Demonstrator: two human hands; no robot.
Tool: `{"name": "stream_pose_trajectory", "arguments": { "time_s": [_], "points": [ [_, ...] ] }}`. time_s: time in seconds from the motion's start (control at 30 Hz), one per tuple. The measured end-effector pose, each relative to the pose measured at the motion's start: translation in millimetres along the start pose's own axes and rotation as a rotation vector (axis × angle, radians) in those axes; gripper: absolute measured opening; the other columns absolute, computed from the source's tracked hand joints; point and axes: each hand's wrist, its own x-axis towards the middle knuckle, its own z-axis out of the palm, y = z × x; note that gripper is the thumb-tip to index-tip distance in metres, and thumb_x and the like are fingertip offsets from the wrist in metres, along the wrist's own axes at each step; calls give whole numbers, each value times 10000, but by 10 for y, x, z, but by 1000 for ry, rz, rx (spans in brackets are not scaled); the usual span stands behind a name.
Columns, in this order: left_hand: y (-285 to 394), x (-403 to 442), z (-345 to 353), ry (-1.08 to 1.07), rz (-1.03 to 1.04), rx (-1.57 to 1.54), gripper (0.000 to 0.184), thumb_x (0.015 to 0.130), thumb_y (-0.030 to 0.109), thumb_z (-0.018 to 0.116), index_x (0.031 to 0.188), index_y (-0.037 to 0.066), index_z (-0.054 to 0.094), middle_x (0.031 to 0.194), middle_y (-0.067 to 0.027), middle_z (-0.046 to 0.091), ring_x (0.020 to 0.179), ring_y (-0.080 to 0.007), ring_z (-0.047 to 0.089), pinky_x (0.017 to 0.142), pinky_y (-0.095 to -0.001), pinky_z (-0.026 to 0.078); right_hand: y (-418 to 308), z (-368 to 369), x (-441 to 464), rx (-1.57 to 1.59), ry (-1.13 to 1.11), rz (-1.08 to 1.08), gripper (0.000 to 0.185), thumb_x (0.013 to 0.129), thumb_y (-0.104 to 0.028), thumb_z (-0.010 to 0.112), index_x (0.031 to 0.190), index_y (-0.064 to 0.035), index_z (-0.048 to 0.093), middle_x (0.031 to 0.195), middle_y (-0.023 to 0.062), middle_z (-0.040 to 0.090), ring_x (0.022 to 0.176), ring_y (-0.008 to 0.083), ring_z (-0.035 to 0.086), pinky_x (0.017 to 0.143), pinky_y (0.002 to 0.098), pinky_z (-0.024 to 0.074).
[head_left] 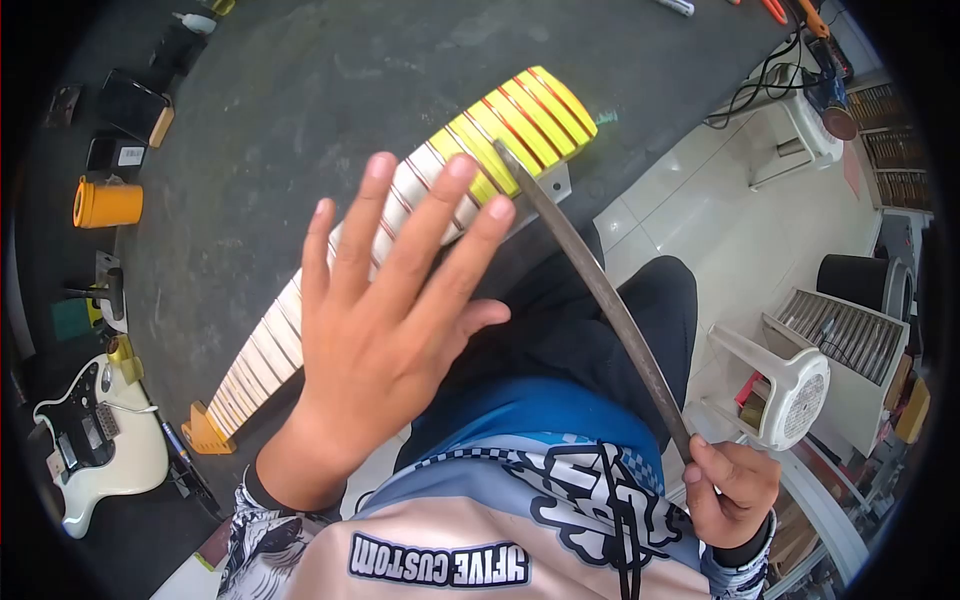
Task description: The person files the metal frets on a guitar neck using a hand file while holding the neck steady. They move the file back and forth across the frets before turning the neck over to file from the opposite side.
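Observation:
A guitar neck (262, 350) lies slantwise on the dark bench, its frets showing between strips of tape, white along most of it and yellow at the wide far end. My left hand (385, 310) is over the middle of the neck, palm down with fingers spread, holding nothing; whether it touches the tape I cannot tell. In my right hand (732, 488), low at the right, is one end of a long, narrow metal file (610, 300). The file's far tip reaches the yellow-taped frets.
An orange block (208, 430) sits at the neck's narrow end. On the left are a white electric guitar (135, 455), an orange container (110, 204) and a hammer (112, 293). White stools (795, 400) and a slotted rack (840, 330) stand on the tiled floor at right.

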Motion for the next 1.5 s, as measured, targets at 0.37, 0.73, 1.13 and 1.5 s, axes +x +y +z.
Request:
{"name": "stream_pose_trajectory", "arguments": {
  "time_s": [0.37, 0.73, 1.13, 1.5],
  "points": [
    [-41, 131, 23, -149, 25, -18, 673, 970, 603, 433, 1422, 121, 562, 1497, -84, 519, 1415, -388, 414, 1073, -534, 346, -390, 143, 663, -41, 16, 12, 473, 756, 78, 641, 1208, -47, 710, 630, 113, 628, 473, 193, 554, 489, 263, 427],
    [-34, 153, -1, -192, 17, -26, 741, 970, 663, 360, 1412, 107, 569, 1469, -90, 545, 1405, -392, 423, 1097, -512, 315, -232, 103, 526, 54, -7, 13, 483, 768, 54, 629, 1234, -55, 697, 605, 110, 608, 452, 206, 562, 470, 282, 429],
    [-44, 139, 6, -195, 23, -18, 808, 964, 681, 350, 1457, 58, 501, 1493, -136, 512, 1406, -399, 421, 1083, -510, 324, -406, 243, 1011, 33, -21, 0, 470, 746, 49, 640, 1206, -29, 703, 575, 85, 571, 445, 186, 535, 456, 285, 393],
    [-48, 162, -4, -212, 43, -10, 861, 930, 721, 377, 1452, 48, 506, 1491, -153, 511, 1400, -425, 420, 1046, -500, 353, -192, -45, 53, 28, 7, 25, 538, 762, -15, 619, 1288, -110, 681, 584, 81, 588, 432, 204, 555, 467, 285, 439]
  ]
}}
